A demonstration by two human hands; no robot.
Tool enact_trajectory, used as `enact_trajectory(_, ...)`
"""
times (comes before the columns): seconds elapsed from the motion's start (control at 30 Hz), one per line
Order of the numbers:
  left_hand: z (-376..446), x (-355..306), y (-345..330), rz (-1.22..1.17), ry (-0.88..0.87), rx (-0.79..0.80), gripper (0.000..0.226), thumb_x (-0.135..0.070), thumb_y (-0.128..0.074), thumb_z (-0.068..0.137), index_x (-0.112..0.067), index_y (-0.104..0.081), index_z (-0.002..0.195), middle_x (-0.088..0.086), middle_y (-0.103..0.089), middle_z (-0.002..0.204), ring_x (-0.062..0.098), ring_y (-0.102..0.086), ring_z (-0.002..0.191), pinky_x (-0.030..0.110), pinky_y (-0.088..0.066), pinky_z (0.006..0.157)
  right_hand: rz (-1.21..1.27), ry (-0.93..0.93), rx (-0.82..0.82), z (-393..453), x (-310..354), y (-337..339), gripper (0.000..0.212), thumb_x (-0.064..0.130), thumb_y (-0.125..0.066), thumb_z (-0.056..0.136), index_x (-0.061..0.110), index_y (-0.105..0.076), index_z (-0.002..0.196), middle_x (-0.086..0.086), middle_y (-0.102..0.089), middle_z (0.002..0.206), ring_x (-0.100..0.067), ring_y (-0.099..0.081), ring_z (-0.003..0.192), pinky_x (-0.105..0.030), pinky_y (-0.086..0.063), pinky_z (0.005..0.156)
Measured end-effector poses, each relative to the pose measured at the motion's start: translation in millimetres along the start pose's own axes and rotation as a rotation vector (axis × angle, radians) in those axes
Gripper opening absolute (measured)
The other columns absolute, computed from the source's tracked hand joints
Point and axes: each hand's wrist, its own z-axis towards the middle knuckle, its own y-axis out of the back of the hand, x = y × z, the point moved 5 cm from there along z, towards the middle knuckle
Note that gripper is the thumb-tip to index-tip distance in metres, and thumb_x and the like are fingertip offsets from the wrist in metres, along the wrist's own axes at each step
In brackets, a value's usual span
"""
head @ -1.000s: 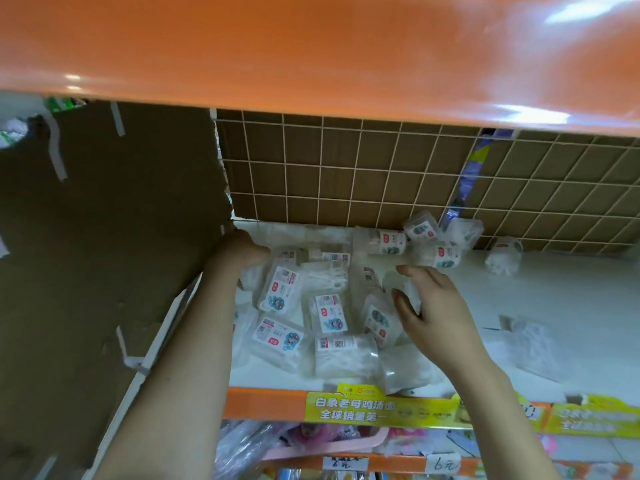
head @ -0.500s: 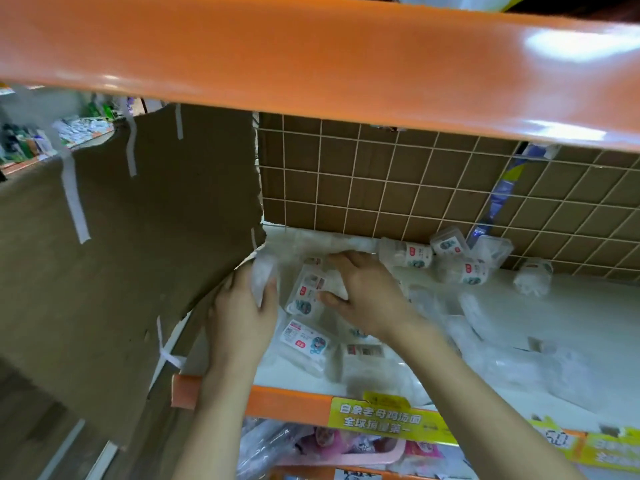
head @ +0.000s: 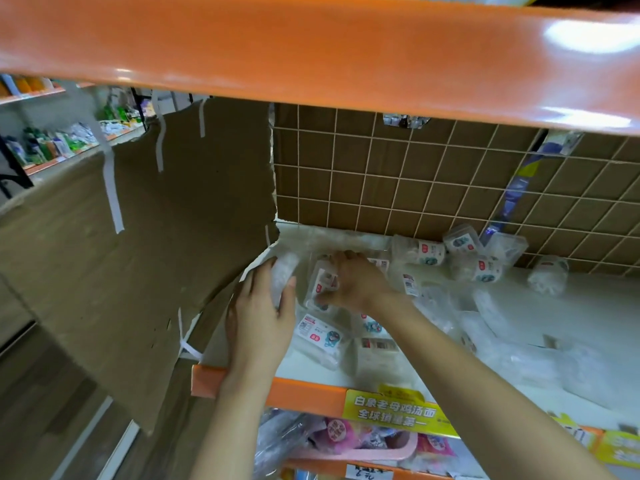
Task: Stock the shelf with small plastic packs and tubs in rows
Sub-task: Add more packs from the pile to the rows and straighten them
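Note:
Small clear plastic packs with red-and-white labels lie jumbled at the left end of the white shelf (head: 571,327). My left hand (head: 258,313) holds an upright clear pack (head: 284,275) against the shelf's left end, thumb on its right side. Just to the right, my right hand (head: 356,282) curls over a labelled pack (head: 322,284) and grips it from above. A flat labelled pack (head: 320,336) lies below both hands. Several round tubs (head: 476,266) lean against the wire grid at the back.
A torn cardboard sheet (head: 156,244) hangs at the shelf's left end. The orange upper shelf (head: 311,53) overhangs close above. Loose clear wrapping (head: 526,355) covers the shelf's right part. A lone tub (head: 549,277) stands further right. A pink basket (head: 363,445) sits on the shelf below.
Both hands moved left to the shelf's corner. My left hand took hold of a clear pack and stood it up; my right hand came across and closed over a labelled pack.

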Motion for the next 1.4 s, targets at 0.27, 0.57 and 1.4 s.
enact_trajectory(0.27, 11, -28, -5, -0.148, 0.018, -0.017, 0.038, -0.019, -0.053, 0.094, -0.014, -0.050, 0.131, 0.007, -0.056, 0.128, 0.024, -0.051, 0.119, 0.026, -0.039, 0.091, 0.296, -0.023, -0.264, -38, -9, 35, 0.042, 0.036, -0.064, 0.085, 0.011, -0.044, 0.113, -0.005, -0.059, 0.095, -0.027, -0.059, 0.092, -0.028, -0.037, 0.062)
enact_trajectory(0.57, -15, -97, -61, -0.261, 0.069, 0.085, 0.036, -0.030, -0.049, 0.095, -0.026, -0.047, 0.130, 0.000, -0.057, 0.126, 0.021, -0.052, 0.117, 0.022, -0.035, 0.084, 0.485, 0.007, -0.687, -135, -90, 95, 0.038, 0.034, -0.066, 0.083, 0.012, -0.050, 0.110, 0.000, -0.060, 0.090, -0.015, -0.054, 0.079, -0.019, -0.039, 0.061)
enact_trajectory(1.4, -119, -239, -155, -0.143, -0.118, 0.249, 0.036, -0.016, -0.057, 0.092, -0.026, -0.049, 0.126, -0.010, -0.053, 0.122, 0.000, -0.048, 0.102, 0.007, -0.035, 0.084, 0.780, -0.134, -0.622, -260, -289, 72, 0.073, 0.011, -0.077, 0.075, 0.048, -0.030, 0.117, 0.005, -0.043, 0.120, -0.005, -0.054, 0.101, -0.005, -0.042, 0.079)
